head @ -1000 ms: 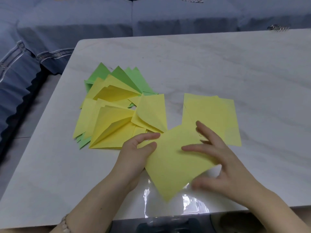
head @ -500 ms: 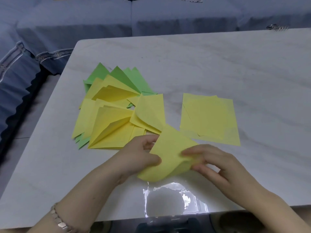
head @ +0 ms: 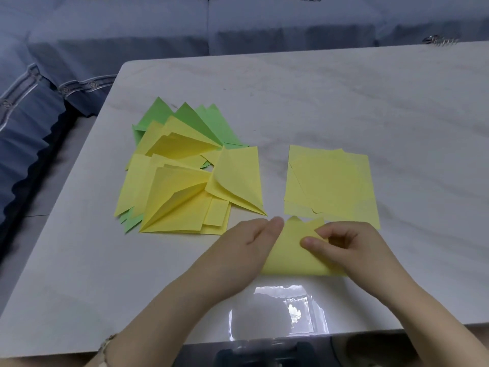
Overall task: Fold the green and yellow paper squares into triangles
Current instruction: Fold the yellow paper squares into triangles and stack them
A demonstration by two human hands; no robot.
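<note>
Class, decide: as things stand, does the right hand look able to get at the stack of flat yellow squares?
Probably yes: the stack lies just beyond the right hand, nothing between, though its fingers pinch the folded sheet.

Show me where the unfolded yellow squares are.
Head view: the unfolded yellow squares lie right of centre on the table, right of the folded triangles and just beyond the right hand pinching the half-folded sheet.

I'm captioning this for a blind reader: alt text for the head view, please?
Two hands fold a yellow sheet on a pale table: the left hand presses it flat, the right hand pinches a corner. Folded green and yellow triangles lie left, flat yellow squares behind.
</note>
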